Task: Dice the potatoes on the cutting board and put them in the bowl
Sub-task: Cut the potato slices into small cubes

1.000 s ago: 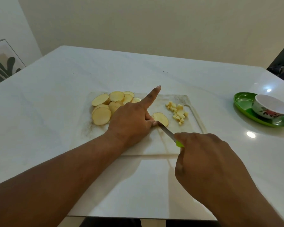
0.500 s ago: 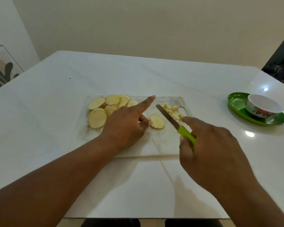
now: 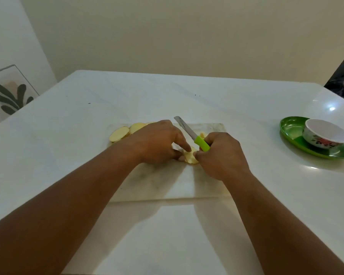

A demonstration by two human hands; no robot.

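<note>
1. Presently, the right hand (image 3: 222, 155) grips the knife (image 3: 191, 135) by its green handle, blade lifted off the cutting board (image 3: 167, 183) and pointing toward the far edge, probably parked clear while the slice is arranged.
2. The left hand (image 3: 157, 143) has its fingers curled down on one potato slice (image 3: 190, 157) at the middle of the board; right fingertips touch the same slice.
3. Uncut slices (image 3: 120, 133) lie stacked at the board's far left corner.
4. The bowl (image 3: 326, 136) sits on a green plate (image 3: 290, 128) near the table's right edge, well apart from both hands.
</note>
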